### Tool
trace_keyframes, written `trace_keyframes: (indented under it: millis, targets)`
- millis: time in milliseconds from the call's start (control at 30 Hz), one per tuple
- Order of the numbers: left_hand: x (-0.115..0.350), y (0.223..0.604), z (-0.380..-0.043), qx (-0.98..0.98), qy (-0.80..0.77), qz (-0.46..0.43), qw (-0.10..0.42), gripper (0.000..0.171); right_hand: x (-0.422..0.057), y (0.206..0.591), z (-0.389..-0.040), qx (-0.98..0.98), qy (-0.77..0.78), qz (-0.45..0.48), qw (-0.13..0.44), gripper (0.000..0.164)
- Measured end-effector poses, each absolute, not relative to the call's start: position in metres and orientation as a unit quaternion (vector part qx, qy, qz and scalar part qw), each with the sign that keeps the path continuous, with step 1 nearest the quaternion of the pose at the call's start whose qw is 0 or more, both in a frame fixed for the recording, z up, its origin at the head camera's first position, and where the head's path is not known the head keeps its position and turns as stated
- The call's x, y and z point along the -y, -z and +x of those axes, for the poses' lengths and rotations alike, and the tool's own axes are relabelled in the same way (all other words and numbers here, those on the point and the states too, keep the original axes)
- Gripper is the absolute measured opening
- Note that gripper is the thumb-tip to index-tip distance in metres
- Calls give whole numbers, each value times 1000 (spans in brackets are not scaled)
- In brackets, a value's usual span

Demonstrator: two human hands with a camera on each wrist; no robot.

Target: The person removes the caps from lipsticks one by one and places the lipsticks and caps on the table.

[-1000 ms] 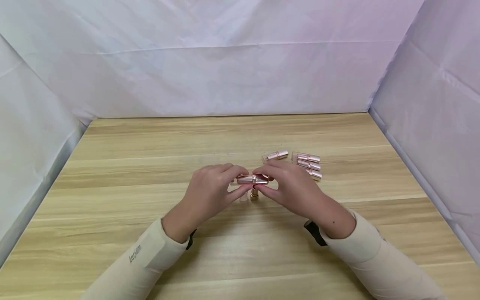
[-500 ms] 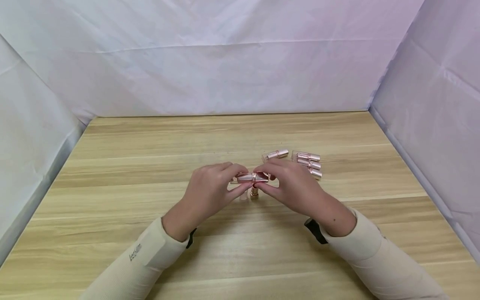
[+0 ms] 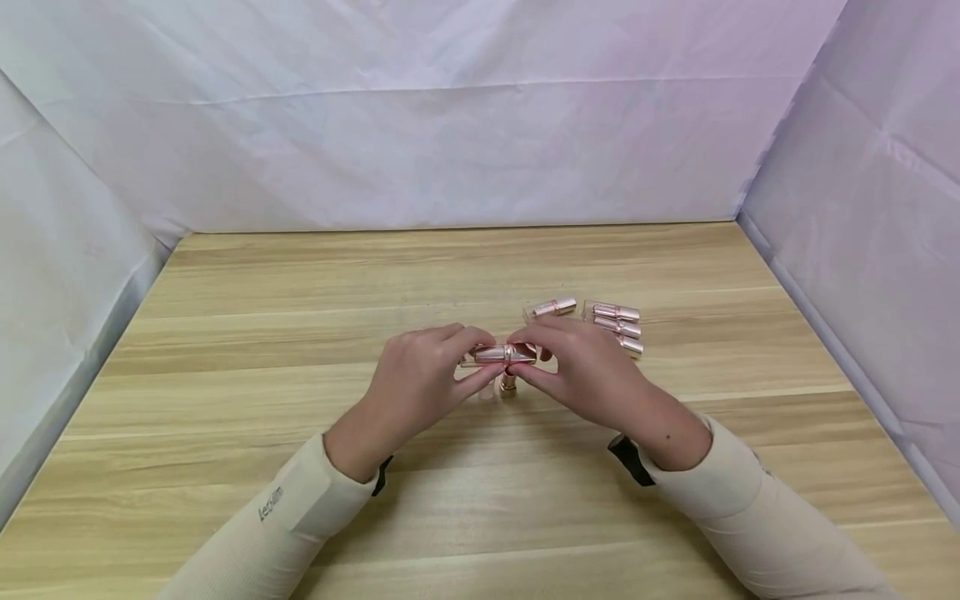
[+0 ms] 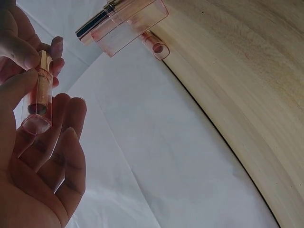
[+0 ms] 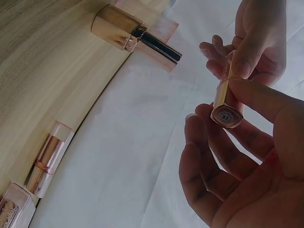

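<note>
In the head view my left hand (image 3: 420,371) and right hand (image 3: 588,362) meet over the table. Between them they hold a rose-gold lipstick (image 3: 506,355) level, left thumb and fingers pinching its clear-cap end, right ones its metal base. The left wrist view shows the transparent cap (image 4: 37,124) around the held lipstick's tube. From the right side, its base end (image 5: 227,117) with a round label faces the camera. Just beneath the hands, an uncapped lipstick (image 3: 508,385) stands upright on the table, a loose clear cap (image 3: 487,390) beside it.
Behind my right hand, one capped lipstick (image 3: 553,308) lies at a slant. To its right, several more capped lipsticks (image 3: 618,328) lie side by side in a row. White cloth (image 3: 465,158) walls the wooden table (image 3: 300,283) at the back and both sides.
</note>
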State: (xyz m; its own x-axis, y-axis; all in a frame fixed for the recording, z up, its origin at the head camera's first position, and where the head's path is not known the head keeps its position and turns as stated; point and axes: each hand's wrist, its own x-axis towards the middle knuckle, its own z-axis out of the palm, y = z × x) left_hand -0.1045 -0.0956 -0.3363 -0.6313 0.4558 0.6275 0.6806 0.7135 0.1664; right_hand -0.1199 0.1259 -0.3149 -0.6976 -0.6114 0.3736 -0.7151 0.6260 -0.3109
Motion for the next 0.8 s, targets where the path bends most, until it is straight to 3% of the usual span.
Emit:
trace_keyframes:
  millis: [800]
  targets:
    - [96,337,-105,886,192,-319,274,27,-126,314,-120,897,-219,370,103,20]
